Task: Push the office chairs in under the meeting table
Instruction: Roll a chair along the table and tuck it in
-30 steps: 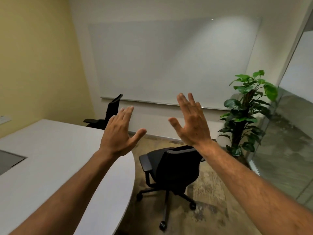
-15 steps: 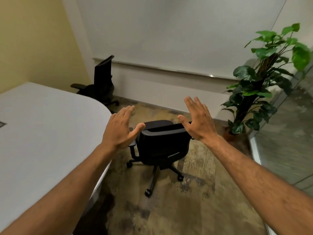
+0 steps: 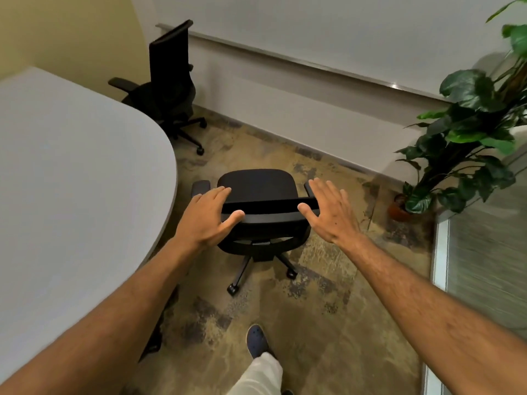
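Meeting room: patterned carpet, white wall, potted plant at right. Grey tabletop fills the left of frame. Near office chair stands at centre, clear of the tabletop edge. Left hand and right hand, both spread flat, are at its backrest corners; contact cannot be confirmed. Second office chair stands upper left.

hands: left hand and right hand lowered to near chair backrest | view: closer (tilted down)
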Action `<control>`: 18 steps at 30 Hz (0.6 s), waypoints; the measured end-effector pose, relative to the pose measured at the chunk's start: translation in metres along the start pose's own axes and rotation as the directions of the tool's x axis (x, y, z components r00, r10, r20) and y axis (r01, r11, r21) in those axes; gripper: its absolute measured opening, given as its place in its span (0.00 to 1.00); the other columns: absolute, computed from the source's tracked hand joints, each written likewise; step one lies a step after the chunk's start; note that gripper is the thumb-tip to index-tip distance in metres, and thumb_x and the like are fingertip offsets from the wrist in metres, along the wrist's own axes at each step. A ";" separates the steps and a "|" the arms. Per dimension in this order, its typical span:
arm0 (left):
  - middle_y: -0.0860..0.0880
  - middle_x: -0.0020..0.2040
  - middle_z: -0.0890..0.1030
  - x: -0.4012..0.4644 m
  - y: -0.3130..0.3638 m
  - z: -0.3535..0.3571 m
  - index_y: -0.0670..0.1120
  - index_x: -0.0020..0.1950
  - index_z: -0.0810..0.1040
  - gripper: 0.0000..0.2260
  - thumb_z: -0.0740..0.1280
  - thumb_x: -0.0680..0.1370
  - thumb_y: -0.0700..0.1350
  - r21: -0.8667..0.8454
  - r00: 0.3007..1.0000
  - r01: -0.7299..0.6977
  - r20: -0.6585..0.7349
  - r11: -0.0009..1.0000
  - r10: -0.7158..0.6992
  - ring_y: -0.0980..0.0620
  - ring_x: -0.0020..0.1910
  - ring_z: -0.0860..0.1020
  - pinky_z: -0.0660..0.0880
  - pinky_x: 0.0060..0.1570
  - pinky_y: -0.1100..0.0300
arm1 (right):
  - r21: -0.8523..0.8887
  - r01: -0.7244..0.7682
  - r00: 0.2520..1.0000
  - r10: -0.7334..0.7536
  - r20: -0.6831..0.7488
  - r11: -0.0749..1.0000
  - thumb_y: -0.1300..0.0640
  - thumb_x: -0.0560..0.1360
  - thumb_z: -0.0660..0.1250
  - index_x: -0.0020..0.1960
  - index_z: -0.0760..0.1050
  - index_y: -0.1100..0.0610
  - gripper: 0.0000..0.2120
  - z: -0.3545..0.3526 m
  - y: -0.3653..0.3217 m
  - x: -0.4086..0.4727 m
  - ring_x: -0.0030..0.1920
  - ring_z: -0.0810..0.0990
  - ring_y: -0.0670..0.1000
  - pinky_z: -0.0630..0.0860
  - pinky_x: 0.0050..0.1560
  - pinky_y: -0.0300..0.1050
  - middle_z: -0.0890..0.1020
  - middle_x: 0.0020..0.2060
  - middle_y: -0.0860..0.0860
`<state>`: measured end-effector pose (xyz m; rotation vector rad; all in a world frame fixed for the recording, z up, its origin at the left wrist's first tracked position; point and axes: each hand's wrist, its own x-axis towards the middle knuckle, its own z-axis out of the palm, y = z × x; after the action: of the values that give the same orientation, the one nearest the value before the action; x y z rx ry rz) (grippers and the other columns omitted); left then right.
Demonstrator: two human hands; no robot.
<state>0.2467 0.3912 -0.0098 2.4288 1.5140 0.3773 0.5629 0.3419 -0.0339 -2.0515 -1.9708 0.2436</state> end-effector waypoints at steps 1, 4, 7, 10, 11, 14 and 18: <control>0.44 0.75 0.72 0.006 -0.003 0.007 0.46 0.77 0.66 0.35 0.54 0.80 0.69 0.010 1.000 0.001 0.012 1.000 -0.001 0.44 0.73 0.70 0.66 0.72 0.44 | -0.020 -0.003 1.000 0.003 0.024 1.000 0.29 0.78 0.45 0.82 0.54 0.50 0.39 0.007 0.008 0.007 0.81 0.53 0.56 0.48 0.78 0.63 0.58 0.81 0.51; 0.44 0.70 0.76 0.032 -0.018 0.033 0.44 0.75 0.69 0.32 0.55 0.82 0.66 0.029 0.999 0.002 0.050 1.000 -0.004 0.45 0.67 0.74 0.72 0.67 0.46 | -0.045 -0.018 0.994 0.023 0.111 0.999 0.26 0.76 0.41 0.82 0.56 0.49 0.42 0.027 0.035 0.029 0.81 0.53 0.56 0.46 0.78 0.63 0.58 0.82 0.50; 0.45 0.72 0.75 0.055 -0.027 0.052 0.45 0.76 0.68 0.33 0.54 0.82 0.67 0.089 0.993 0.023 0.112 0.996 -0.033 0.46 0.69 0.73 0.70 0.69 0.49 | -0.059 0.010 0.979 0.002 0.204 0.998 0.23 0.74 0.37 0.81 0.59 0.48 0.45 0.039 0.057 0.054 0.81 0.54 0.55 0.46 0.78 0.64 0.60 0.81 0.49; 0.46 0.71 0.76 0.066 -0.034 0.063 0.45 0.76 0.70 0.34 0.53 0.81 0.68 0.099 0.985 0.100 0.133 0.990 -0.113 0.46 0.67 0.76 0.73 0.64 0.50 | -0.074 0.104 0.973 -0.086 0.216 0.992 0.24 0.75 0.40 0.76 0.69 0.48 0.43 0.045 0.068 0.062 0.77 0.65 0.53 0.57 0.76 0.64 0.70 0.76 0.48; 0.47 0.69 0.78 0.069 -0.036 0.065 0.46 0.75 0.71 0.34 0.52 0.80 0.69 0.108 0.979 0.127 0.145 0.986 -0.142 0.47 0.64 0.77 0.74 0.62 0.51 | -0.073 0.147 0.967 -0.129 0.218 0.986 0.24 0.76 0.41 0.73 0.72 0.48 0.41 0.046 0.071 0.066 0.73 0.70 0.52 0.62 0.73 0.63 0.75 0.72 0.48; 0.50 0.62 0.83 0.071 -0.024 0.073 0.49 0.69 0.78 0.36 0.49 0.78 0.72 0.144 0.975 0.131 0.163 0.981 -0.154 0.49 0.57 0.80 0.77 0.55 0.53 | -0.046 0.215 0.958 -0.202 0.202 0.975 0.27 0.77 0.50 0.67 0.77 0.50 0.35 0.042 0.088 0.076 0.64 0.79 0.50 0.69 0.67 0.59 0.82 0.62 0.46; 0.52 0.54 0.85 0.070 0.022 0.089 0.51 0.62 0.82 0.32 0.52 0.77 0.72 0.142 0.959 0.250 0.100 0.958 -0.265 0.50 0.50 0.82 0.78 0.51 0.51 | -0.022 0.360 0.918 -0.350 0.188 0.933 0.32 0.75 0.58 0.63 0.81 0.52 0.30 0.026 0.128 0.109 0.60 0.82 0.50 0.72 0.62 0.55 0.85 0.58 0.47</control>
<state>0.3261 0.4382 -0.0795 2.2573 1.8214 0.0846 0.6822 0.4494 -0.0911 -1.7073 -2.4418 0.3064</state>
